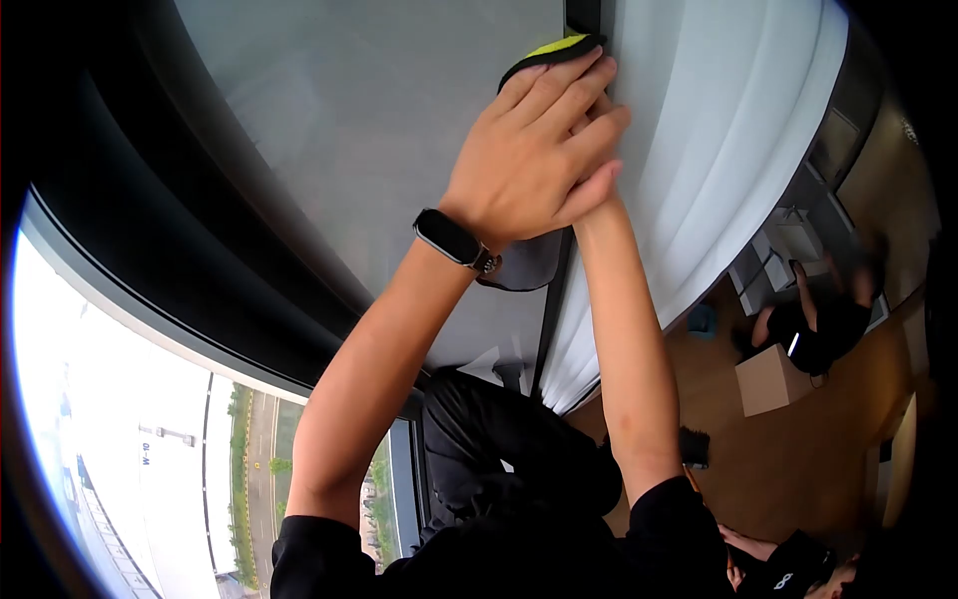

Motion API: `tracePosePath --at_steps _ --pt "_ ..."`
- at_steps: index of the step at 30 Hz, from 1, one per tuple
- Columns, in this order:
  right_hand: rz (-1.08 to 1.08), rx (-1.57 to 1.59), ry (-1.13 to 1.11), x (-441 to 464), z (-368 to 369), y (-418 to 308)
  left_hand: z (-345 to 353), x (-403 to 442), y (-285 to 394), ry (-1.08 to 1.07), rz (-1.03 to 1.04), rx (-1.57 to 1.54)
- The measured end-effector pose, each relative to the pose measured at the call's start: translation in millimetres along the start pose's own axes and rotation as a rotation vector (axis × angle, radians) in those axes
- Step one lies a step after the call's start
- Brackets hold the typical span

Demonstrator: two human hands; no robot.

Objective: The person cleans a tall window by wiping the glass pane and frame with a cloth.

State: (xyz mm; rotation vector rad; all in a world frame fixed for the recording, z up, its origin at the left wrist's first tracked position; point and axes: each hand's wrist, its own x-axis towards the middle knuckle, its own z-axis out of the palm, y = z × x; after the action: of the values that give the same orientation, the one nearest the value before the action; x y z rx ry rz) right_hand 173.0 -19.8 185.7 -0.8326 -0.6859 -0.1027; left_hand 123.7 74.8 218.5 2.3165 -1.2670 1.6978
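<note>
My left hand [529,150], with a dark smartwatch [448,237] on its wrist, lies flat with fingers stretched out across my right hand [596,208]. The left hand covers most of the right one, so the right fingers are largely hidden. Beneath both hands, a cleaning cloth [555,47] with black edging is pressed to a smooth grey panel [359,130]. Its yellow-green part shows above the fingertips. A grey, dark-edged part shows below the left wrist.
A white curtain [709,150] hangs close on the right. At lower left, a window [150,399] looks down on a road. My bent leg [499,439] is below my arms. Farther right, a person [823,319] is beside a cardboard box [773,381]; another person [798,569] appears at lower right.
</note>
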Motion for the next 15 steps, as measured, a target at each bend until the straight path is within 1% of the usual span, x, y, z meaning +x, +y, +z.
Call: tracePosePath --at_steps 1,3,4,5,7,8,9,10,11,13,15 --pt "0.024 0.042 0.005 0 -32 10 34 -2 6 -0.004 0.003 0.027" --pt "0.025 0.088 0.025 -7 -49 9 50 1 11 -0.013 0.008 0.074" --pt "0.012 0.117 0.033 -9 -40 5 33 6 5 -0.039 0.014 0.087" --pt "-0.023 0.114 0.063 -16 -42 1 35 8 7 -0.069 0.018 0.095" --pt "-0.062 0.243 0.085 -23 -58 0 40 17 4 -0.063 0.031 0.121" --pt "-0.069 0.239 0.068 -10 -31 0 14 23 -25 -0.082 0.102 0.252" --pt "-0.063 0.346 0.093 -9 -29 -5 8 29 -31 -0.109 0.17 0.373" --pt "-0.057 0.449 0.121 -9 -29 -11 0 38 -32 -0.15 0.157 0.289" --pt "-0.059 0.437 0.123 -4 -27 -16 -8 49 -37 -0.254 0.103 0.335" --pt "-0.134 0.711 0.147 5 -24 -28 -15 70 -46 -0.203 0.126 0.37" --pt "-0.154 0.744 0.131 15 -22 -36 -22 91 -57 -0.112 0.168 0.449"
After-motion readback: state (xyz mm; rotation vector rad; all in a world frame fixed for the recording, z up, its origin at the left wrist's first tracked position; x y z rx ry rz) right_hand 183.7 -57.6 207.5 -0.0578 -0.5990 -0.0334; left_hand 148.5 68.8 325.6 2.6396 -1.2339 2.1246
